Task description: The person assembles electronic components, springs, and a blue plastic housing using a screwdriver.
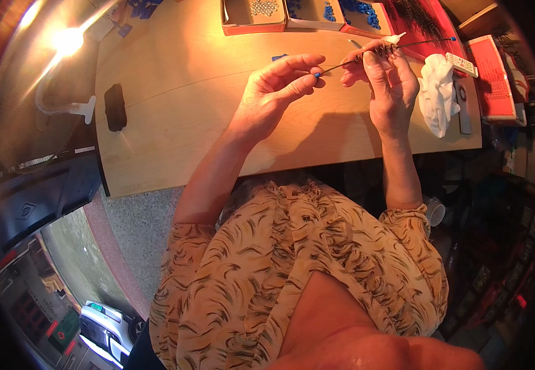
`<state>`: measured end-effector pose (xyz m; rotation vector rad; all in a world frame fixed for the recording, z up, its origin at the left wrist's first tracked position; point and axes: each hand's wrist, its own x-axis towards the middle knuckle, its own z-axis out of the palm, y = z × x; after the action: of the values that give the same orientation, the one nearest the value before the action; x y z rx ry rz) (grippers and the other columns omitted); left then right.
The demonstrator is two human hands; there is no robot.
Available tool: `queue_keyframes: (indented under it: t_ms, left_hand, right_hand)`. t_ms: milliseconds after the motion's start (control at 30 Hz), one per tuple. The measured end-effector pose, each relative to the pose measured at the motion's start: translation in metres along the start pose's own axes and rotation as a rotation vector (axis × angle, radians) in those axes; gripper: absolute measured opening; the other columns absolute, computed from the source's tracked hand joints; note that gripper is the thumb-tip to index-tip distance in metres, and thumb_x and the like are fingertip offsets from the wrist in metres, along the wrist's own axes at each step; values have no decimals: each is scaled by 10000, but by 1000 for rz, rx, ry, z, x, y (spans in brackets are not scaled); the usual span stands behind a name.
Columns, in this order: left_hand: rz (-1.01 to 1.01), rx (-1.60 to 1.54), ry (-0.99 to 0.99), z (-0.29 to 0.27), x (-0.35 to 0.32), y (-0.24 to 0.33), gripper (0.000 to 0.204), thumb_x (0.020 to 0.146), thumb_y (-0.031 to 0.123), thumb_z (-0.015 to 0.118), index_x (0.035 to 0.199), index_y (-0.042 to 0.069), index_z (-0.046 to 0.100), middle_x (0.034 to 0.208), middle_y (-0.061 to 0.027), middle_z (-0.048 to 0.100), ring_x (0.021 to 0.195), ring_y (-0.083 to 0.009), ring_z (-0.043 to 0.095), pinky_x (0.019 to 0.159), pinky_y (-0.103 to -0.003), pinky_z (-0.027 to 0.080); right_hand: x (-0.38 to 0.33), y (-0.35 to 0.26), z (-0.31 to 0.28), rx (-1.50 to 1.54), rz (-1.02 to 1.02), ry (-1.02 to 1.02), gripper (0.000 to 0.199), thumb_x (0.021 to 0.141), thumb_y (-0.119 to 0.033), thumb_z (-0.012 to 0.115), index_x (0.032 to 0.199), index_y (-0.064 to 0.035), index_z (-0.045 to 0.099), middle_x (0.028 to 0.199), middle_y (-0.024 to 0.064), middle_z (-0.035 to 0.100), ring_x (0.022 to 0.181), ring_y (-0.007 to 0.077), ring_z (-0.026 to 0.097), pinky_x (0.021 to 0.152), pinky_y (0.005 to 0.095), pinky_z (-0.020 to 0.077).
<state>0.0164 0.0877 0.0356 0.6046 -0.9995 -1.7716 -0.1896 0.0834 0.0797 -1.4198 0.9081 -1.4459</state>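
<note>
A thin dark wire (pixel 336 66), wound into a coil at its middle, slants across both hands above the table. Small blue pieces sit on its two ends. My left hand (pixel 273 86) is closed at the near end, its thumb and fingers around the blue tip (pixel 318 74). Around the coiled part, my right hand (pixel 394 80) grips the wire between thumb and fingers. A white pointed nozzle (pixel 394 38) shows just past the right fingers; whether that hand also holds it I cannot tell.
Shallow boxes of clear beads (pixel 264 8) and blue pieces (pixel 363 13) line the far edge. Dark wires lie in a red tray (pixel 443 37). A crumpled white cloth (pixel 437 92) is right of my hand, a dark oblong object (pixel 115 108) far left, a bright lamp (pixel 68 41) beyond.
</note>
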Motion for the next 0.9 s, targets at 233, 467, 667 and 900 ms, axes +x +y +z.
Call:
queue_keyframes:
  t_ms: [233, 467, 667, 900]
  left_hand:
    - [-2, -3, -15, 0, -1, -2, 349, 993, 76, 645, 1336, 24, 617, 1212, -49, 677, 1045, -153, 646, 919, -283, 492]
    - [-23, -16, -13, -3, -2, -6, 335, 995, 64, 638, 1327, 22, 625, 1235, -62, 674, 1042, -156, 652, 917, -294, 506]
    - [-46, 27, 16, -1, -10, -21, 319, 992, 81, 656, 1304, 16, 638, 1173, -70, 701, 1016, -160, 678, 917, -306, 526]
    - [-126, 70, 121, 6, -20, -36, 311, 956, 78, 710, 1248, 2, 635, 1066, -50, 701, 977, -116, 666, 879, -274, 554]
  right_hand:
    - [-2, 1, -1, -6, 18, -7, 150, 1030, -100, 579, 1128, 13, 569, 944, 127, 703, 743, 165, 699, 718, 286, 574]
    - [-2, 0, -2, -49, 19, -62, 151, 1032, -95, 567, 1125, 24, 565, 943, 110, 693, 786, 141, 682, 723, 272, 562]
    - [0, -4, -10, -141, 152, -213, 158, 1031, -124, 590, 1102, 16, 566, 972, 90, 679, 840, 107, 652, 738, 253, 556]
    - [-11, 20, -13, -71, 406, -307, 196, 1037, -194, 601, 1069, -1, 599, 908, 54, 698, 812, 98, 650, 718, 244, 545]
